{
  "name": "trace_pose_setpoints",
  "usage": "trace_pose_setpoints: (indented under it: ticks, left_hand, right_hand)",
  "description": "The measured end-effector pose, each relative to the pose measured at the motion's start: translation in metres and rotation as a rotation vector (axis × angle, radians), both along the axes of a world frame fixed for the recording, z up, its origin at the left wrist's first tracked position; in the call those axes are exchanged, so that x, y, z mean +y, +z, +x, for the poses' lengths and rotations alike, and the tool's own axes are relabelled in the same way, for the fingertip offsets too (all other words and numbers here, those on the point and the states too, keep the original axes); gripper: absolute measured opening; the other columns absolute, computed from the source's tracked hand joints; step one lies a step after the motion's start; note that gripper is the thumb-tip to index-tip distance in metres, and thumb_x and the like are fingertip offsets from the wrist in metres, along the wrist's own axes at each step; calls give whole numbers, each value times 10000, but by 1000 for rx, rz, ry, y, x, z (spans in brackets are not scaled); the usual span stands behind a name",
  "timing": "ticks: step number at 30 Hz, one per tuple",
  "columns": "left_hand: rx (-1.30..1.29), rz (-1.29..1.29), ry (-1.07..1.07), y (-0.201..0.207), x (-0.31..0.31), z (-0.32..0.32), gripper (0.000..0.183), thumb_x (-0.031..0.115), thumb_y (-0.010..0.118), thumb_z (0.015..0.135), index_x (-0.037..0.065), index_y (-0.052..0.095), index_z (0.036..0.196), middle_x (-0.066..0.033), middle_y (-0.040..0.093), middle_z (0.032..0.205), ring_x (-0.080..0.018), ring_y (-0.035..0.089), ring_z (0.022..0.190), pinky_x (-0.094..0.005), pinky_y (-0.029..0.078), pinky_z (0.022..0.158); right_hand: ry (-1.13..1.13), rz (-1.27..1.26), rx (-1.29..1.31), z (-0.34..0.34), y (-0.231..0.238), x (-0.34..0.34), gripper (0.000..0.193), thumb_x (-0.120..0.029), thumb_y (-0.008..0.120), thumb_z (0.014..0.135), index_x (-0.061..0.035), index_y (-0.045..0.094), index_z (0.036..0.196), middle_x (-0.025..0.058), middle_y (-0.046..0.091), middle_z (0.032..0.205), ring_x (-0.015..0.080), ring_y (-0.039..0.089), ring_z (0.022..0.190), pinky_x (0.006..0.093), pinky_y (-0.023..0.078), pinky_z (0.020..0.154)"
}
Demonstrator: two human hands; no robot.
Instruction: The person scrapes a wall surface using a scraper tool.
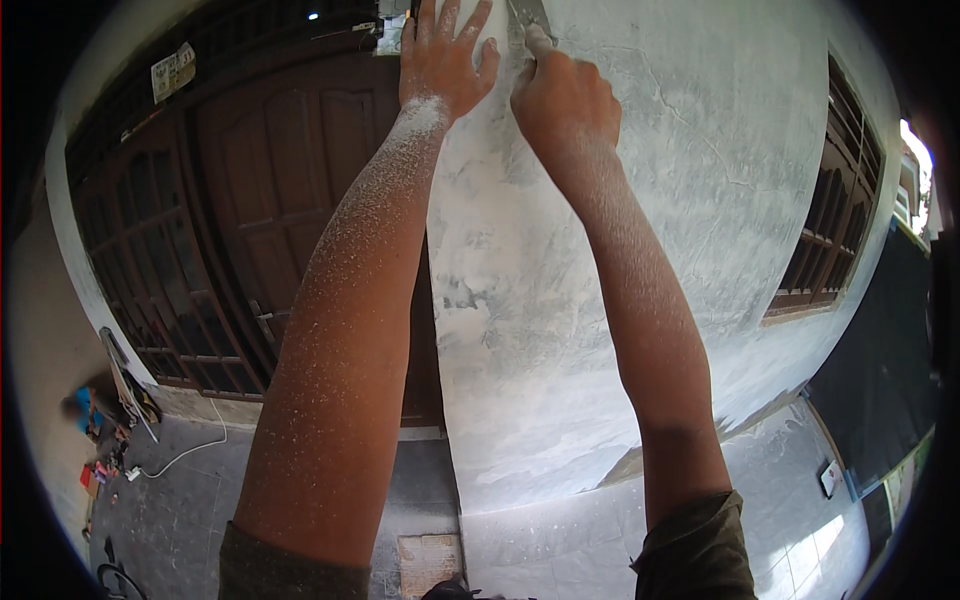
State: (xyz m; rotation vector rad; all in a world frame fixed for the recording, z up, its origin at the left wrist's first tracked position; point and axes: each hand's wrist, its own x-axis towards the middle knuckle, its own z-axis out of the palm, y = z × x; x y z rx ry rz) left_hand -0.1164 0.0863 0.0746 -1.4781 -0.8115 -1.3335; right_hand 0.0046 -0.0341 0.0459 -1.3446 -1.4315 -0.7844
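Open-fingered, the dusty left hand is raised beside the pale wall's corner, contact unclear; to its right, the right hand is clenched around a scraper, grey blade just beyond the fingers, long axis running up the wall.

the top edge crops the scraper and some left fingers.

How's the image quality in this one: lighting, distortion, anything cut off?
Head view: fisheye bending curves the window and wall toward a black rim; head view: sunlight glares on the floor tiles at lower right, while the brown door sits in shade; head view: the top edge crops the scraper and some left-hand fingers.
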Motion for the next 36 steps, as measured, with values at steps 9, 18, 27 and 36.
trace_pose_setpoints:
  ticks: [9,18,27,36]
  left_hand:
    - [16,63,-23,-1,3,-8,595,296,510,951,125,402,1511,-151,235,1624,-346,126,1522,-541,219,1187]
    - [13,73,-35,-1,4,-9,591,283,531,936,116,426,1493,-156,253,1615,-357,156,1513,-555,244,1172]
    - [25,108,-73,-1,7,-7,581,272,546,927,108,447,1476,-171,279,1599,-365,173,1507,-558,266,1158]
    - [29,105,-69,-1,6,-3,574,271,542,934,98,447,1473,-178,281,1595,-365,173,1507,-551,267,1160]
  right_hand:
    - [-66,-88,-25,-4,-10,-6,459,-168,547,964,-140,524,1422,178,715,1019,303,716,970,433,592,794]
    - [-69,-6,22,0,-4,-2,391,-224,487,982,-217,601,1356,182,726,991,363,709,936,495,563,854]
    - [-64,0,32,3,4,0,402,-205,496,970,-208,599,1358,187,721,994,366,708,935,499,561,850]
    - [-49,2,30,12,8,4,400,-205,497,972,-207,600,1359,198,721,972,368,708,937,499,561,842]
